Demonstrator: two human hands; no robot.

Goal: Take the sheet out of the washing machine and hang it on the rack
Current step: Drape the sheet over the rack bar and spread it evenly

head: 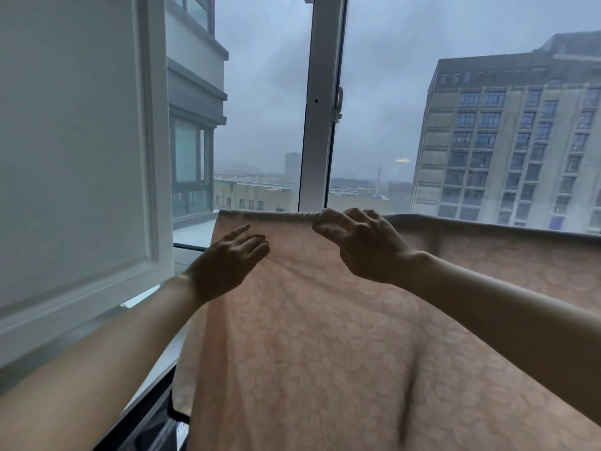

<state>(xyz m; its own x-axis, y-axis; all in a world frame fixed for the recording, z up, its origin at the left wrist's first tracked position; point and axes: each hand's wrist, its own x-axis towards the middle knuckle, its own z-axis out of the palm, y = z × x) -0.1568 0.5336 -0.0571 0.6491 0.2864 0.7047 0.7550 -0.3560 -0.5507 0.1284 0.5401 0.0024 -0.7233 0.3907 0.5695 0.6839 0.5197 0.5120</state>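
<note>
Count: 1 sheet (325, 353), 2 bare hands, 2 bare forearms coming in from the bottom corners.

Sheet: peach-pink woven cloth with a pale, round repeat pattern and soft vertical folds. It fills the near lower frame. It is draped over a straight horizontal line at about sill height and runs off to the right; whatever carries it is hidden under the cloth. The left corner hangs down with a dark-trimmed hem.

Left hand (227, 265): fingers straight and together, laid flat on the cloth just below the top fold, gripping nothing.

Right hand (361, 245): fingers bent, with thumb and forefinger tips at a bunched bit of the top fold. Can't tell if it pinches or only touches.

Behind: a white window post (320, 109) with one handle (338, 105) and a glass pane on each side. One white panelled sash (81, 157) stands open on the left. The pale sill (192, 232) sits left of the sheet.

Outside: 1 grey tower (507, 141) with a grid of windows on the right, 1 nearer block (195, 92) on the left, and low roofs between them under an overcast, hazy sky.
</note>
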